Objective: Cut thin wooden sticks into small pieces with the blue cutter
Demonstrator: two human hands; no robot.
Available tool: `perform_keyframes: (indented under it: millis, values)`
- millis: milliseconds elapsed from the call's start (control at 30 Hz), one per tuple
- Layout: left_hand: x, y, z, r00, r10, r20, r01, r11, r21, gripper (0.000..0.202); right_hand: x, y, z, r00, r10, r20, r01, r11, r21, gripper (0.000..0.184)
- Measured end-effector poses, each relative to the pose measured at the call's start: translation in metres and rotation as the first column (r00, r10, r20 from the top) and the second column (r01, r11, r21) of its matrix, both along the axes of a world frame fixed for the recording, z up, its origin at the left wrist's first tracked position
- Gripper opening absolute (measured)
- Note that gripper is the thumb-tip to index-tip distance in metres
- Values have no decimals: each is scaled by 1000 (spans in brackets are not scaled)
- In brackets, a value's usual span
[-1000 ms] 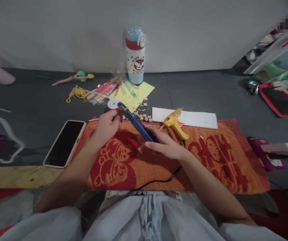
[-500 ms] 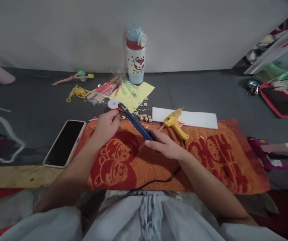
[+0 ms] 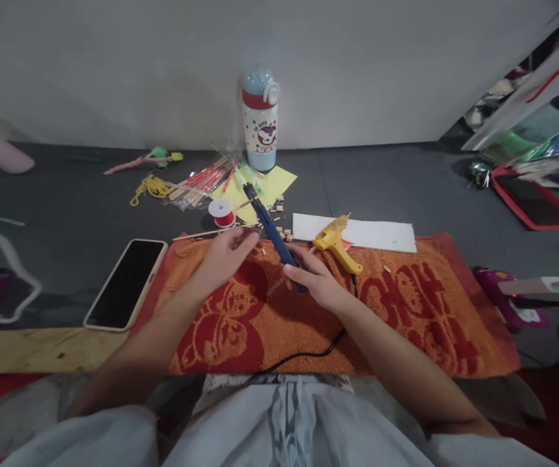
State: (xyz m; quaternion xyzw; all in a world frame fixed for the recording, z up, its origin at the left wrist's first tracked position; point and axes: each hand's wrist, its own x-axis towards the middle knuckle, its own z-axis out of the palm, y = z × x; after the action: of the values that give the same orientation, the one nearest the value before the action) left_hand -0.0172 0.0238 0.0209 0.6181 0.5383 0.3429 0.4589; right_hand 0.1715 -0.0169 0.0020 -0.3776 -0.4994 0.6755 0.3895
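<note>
My right hand (image 3: pixel 316 275) is wrapped round a long blue-handled cutter (image 3: pixel 275 239), which points up and away with its narrow black head. A short thin stick (image 3: pixel 246 203) shows beside the cutter's head; whether it touches the jaws I cannot tell. My left hand (image 3: pixel 233 256) is just left of the cutter, fingers loosely curved and apart, with nothing visible in them. Beyond that hand a thin wooden stick (image 3: pixel 196 234) lies along the towel's far edge. Small cut wood pieces (image 3: pixel 283 232) are scattered behind the cutter.
A yellow glue gun (image 3: pixel 335 241) rests across the orange towel (image 3: pixel 309 331) and a white board (image 3: pixel 386 235). Left lies a phone (image 3: pixel 126 283). Further back are a red thread spool (image 3: pixel 222 213), packaged sticks (image 3: pixel 199 183), yellow paper (image 3: pixel 277 181) and an upright bottle (image 3: pixel 261 123).
My left hand has shifted right and a little nearer, its fingers loosening and uncovering the spool. The cutter has swung more upright, its head moving right, still in my right hand.
</note>
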Motion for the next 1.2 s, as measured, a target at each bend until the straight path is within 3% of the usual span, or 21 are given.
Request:
perform_keyframes:
  millis: [133, 300, 467, 733, 967, 1200]
  values:
    - [17, -15, -6, 966, -172, 193, 173, 985, 12, 48, -5, -3, -2, 1000, 6, 26, -7, 999, 52, 54]
    - [28, -26, -15, 940, -114, 321, 116, 993, 13, 53, -10, -6, -8, 995, -18, 102, -6, 972, 234, 55]
    - [31, -29, -17, 951, -9, 308, -5, 999, 43, 52, -12, -7, -13, 989, -27, 146, -18, 953, 302, 54]
    - [33, -33, -19, 939, 44, 341, -64, 997, 48, 46, -14, -8, -22, 989, -48, 136, 12, 966, 257, 53]
    - [34, -34, -22, 927, 81, 366, -98, 995, 29, 44, -15, -9, -16, 995, -28, 94, 11, 985, 172, 53]
    - [34, -29, -25, 893, 103, 437, -68, 993, -97, 47, -14, -5, -17, 984, -17, 177, -18, 982, 190, 52]
